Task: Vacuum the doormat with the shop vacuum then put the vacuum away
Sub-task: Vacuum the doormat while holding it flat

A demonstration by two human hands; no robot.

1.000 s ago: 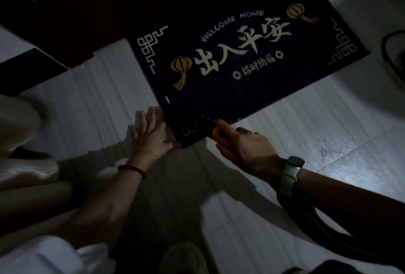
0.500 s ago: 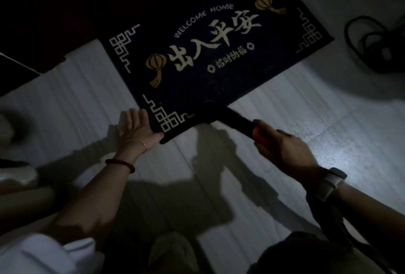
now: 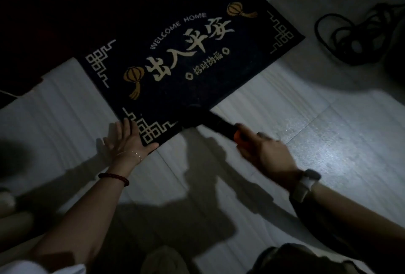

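Note:
A dark doormat (image 3: pixel 175 59) printed with "WELCOME HOME", pale characters and gold lanterns lies slanted on the pale tiled floor. My left hand (image 3: pixel 129 142) lies flat with straight fingers on the mat's near corner. My right hand (image 3: pixel 263 153) grips the black vacuum nozzle (image 3: pixel 206 120) at its orange collar. The nozzle's tip rests on the mat's near edge, right of my left hand. The hose (image 3: pixel 306 212) runs back under my right forearm. The vacuum's body is hidden.
A coiled black cord (image 3: pixel 341 35) lies on the floor at the upper right. A dark threshold or door area (image 3: pixel 43 21) fills the upper left. Pale rounded shapes (image 3: pixel 8 212) sit at the left edge. My knees show at the bottom.
The nozzle slid right along the mat's near edge, away from the corner under my left hand. The view shifted so the mat sits further left and the cord came into sight.

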